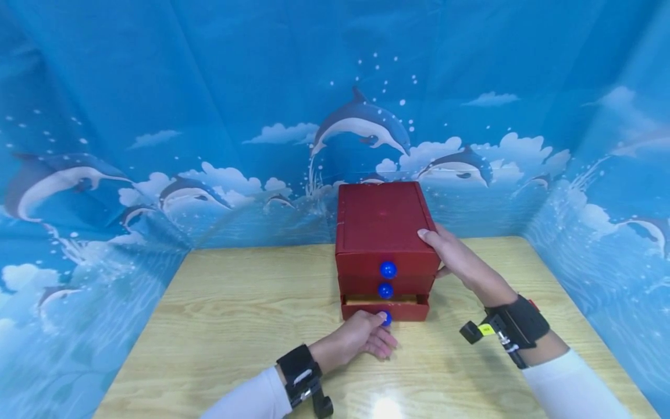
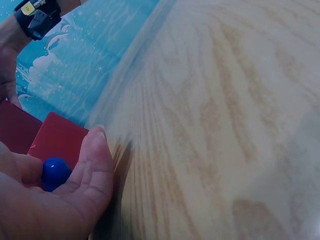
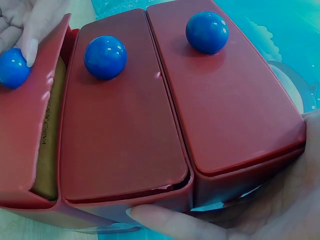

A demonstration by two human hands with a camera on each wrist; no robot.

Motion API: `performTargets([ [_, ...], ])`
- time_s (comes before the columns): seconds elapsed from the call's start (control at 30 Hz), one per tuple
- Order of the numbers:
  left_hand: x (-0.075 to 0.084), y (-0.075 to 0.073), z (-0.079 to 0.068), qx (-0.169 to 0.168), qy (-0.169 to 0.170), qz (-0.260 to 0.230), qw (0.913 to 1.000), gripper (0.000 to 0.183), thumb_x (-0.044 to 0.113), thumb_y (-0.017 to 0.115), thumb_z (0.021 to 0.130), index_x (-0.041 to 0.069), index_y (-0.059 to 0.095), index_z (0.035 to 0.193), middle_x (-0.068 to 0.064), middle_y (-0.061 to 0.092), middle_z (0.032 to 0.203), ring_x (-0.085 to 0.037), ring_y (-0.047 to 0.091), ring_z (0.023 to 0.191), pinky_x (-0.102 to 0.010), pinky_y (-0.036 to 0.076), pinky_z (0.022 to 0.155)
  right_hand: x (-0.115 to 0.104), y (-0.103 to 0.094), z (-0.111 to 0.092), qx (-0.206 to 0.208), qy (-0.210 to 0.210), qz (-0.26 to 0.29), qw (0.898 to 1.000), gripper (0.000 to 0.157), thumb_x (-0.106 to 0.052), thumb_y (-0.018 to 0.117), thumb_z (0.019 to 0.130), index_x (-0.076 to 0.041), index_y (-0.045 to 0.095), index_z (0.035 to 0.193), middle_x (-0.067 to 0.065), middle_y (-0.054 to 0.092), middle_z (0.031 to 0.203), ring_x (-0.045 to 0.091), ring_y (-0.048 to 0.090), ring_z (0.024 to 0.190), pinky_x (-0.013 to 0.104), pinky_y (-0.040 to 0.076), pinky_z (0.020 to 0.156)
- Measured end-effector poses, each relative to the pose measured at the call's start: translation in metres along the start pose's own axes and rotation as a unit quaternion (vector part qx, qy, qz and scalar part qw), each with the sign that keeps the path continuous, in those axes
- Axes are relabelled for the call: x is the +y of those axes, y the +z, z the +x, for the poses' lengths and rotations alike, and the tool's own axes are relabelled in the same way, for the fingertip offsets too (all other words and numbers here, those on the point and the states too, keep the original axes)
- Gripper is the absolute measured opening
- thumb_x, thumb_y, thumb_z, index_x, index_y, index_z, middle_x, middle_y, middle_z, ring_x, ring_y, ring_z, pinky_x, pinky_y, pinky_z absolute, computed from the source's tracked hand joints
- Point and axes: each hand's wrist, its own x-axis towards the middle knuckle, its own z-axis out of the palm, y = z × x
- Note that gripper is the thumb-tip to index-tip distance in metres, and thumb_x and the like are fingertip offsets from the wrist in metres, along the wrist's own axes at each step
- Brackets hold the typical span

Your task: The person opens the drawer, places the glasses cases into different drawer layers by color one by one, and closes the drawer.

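A dark red cabinet [image 1: 384, 215] with three stacked drawers stands on the table, each front bearing a round blue knob. The bottom drawer [image 1: 412, 312] is pulled part way out, while the two upper drawers sit closed. My left hand [image 1: 361, 336] pinches the lowest knob [image 2: 56, 174] between thumb and finger, its other fingers extended below. On the cabinet's right side, my right hand [image 1: 460, 259] holds the body, thumb on the top edge and fingers along the side. Inside the open drawer, a brownish-yellow surface [image 3: 50, 145] with dark printed lettering shows in the right wrist view.
The light wood table [image 1: 235, 308] extends to both sides of the cabinet. A blue curtain [image 1: 235, 70] printed with dolphins and clouds hangs behind and along both sides. Each wrist carries a black strap with a camera.
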Motion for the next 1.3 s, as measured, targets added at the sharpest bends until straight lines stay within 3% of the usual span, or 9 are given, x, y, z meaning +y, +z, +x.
performTargets([
  [0.7,0.007,-0.004,0.013,0.006,0.008,0.018,0.9998,0.041,0.03,0.042,0.102,-0.009,0.054,0.107,-0.022,0.068,0.089,-0.029,0.067,0.072,-0.038,0.056,0.065,-0.002,0.001,-0.001,0.002,0.005,0.004,1.0,0.064,-0.051,0.035,0.1,-0.013,0.015,0.148,0.022,0.049,0.124,0.037,0.054,0.101,0.05,0.054,0.067],
  [1.3,0.011,-0.011,0.016,-0.04,0.002,0.052,0.9978,0.042,0.031,0.039,0.103,-0.009,0.054,0.107,-0.025,0.068,0.091,-0.034,0.066,0.072,-0.042,0.056,0.066,-0.001,0.0,-0.003,0.004,0.002,0.003,1.0,0.064,-0.051,0.034,0.1,-0.014,0.015,0.149,0.022,0.049,0.124,0.037,0.054,0.101,0.051,0.053,0.067],
])
